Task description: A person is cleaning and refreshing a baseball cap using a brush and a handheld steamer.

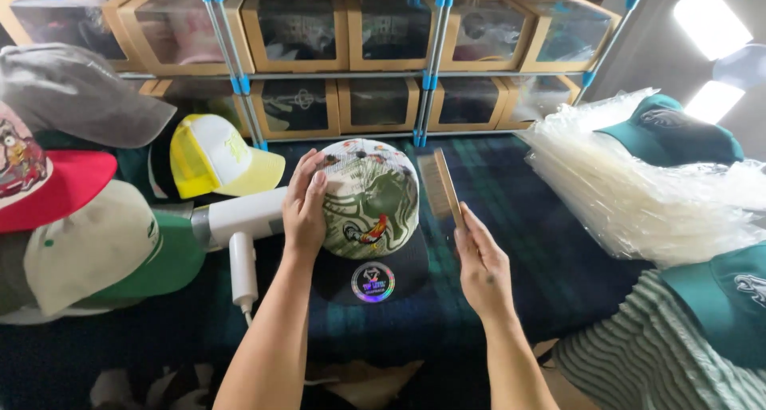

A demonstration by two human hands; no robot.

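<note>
Resting on plaid cloth (511,218): printed cap (369,210) (dark brim), left hand (303,210) cupping its side; right hand (481,262) gripping wooden brush (440,187) just beside.

Colours and patterns — cap area

Centre cap (371,210): white-green print, red rooster, black brim. At 9 o'clock, cap (214,156) — yellow-white. At 3 o'clock, caps (669,131) teal. Cloth (511,218): dark plaid.
</note>
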